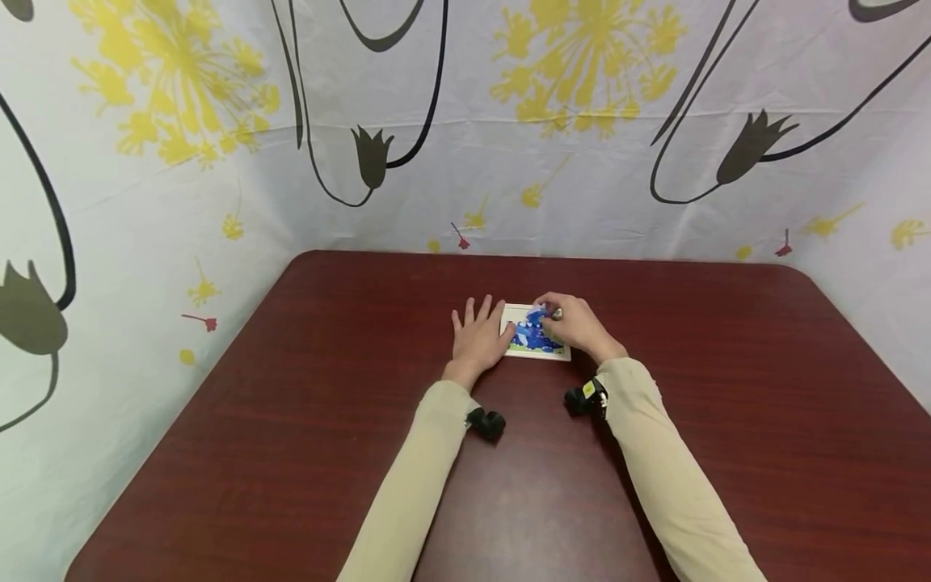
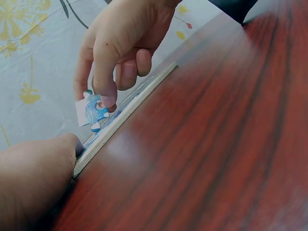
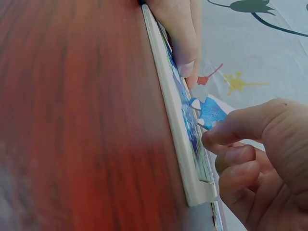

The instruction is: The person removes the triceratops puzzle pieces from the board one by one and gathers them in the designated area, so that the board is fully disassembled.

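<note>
A small framed jigsaw puzzle (image 1: 534, 343) with a blue picture and a pale border lies flat on the table. My right hand (image 1: 577, 325) pinches a blue and white puzzle piece (image 2: 93, 111) between thumb and fingertips, tilted just above the puzzle. In the right wrist view the piece (image 3: 211, 113) is held close over the picture. My left hand (image 1: 480, 338) rests at the puzzle's left edge with fingers spread and straight, its thumb on the frame. Whether the piece touches the board is hard to tell.
The dark red wooden table (image 1: 327, 339) reaches out on all sides of the puzzle. Behind it hangs a white cloth (image 1: 465, 162) with yellow and grey flower prints. A black wrist camera (image 1: 486, 424) sits on the left sleeve, another camera (image 1: 584, 398) on the right.
</note>
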`<action>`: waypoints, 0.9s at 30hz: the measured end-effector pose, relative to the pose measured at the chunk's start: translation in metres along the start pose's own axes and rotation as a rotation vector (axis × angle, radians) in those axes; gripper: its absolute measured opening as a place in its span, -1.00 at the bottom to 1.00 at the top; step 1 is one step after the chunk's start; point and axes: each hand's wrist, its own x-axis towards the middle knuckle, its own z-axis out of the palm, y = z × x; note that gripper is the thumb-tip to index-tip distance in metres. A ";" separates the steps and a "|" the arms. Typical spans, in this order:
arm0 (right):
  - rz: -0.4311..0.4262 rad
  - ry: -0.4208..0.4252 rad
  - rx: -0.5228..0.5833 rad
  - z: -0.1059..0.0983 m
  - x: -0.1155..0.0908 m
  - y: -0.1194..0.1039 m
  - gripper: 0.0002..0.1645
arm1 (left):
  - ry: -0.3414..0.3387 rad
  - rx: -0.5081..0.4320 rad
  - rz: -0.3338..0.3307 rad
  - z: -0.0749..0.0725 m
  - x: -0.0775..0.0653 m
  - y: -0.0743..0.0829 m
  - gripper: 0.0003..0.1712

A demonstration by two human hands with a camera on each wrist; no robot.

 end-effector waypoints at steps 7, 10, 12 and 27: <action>-0.043 -0.009 -0.017 -0.002 0.000 0.002 -0.48 | 0.004 -0.005 0.002 -0.001 0.000 -0.001 -0.31; -0.070 -0.023 -0.027 -0.003 0.000 0.003 -0.44 | 0.005 0.000 0.001 -0.002 0.000 0.000 -0.31; -0.074 -0.029 -0.043 -0.003 0.000 0.003 -0.46 | 0.004 0.001 0.000 -0.002 -0.001 0.000 -0.31; -0.024 0.017 -0.016 -0.018 -0.006 0.013 -0.59 | 0.004 -0.010 0.007 -0.004 -0.004 0.000 -0.31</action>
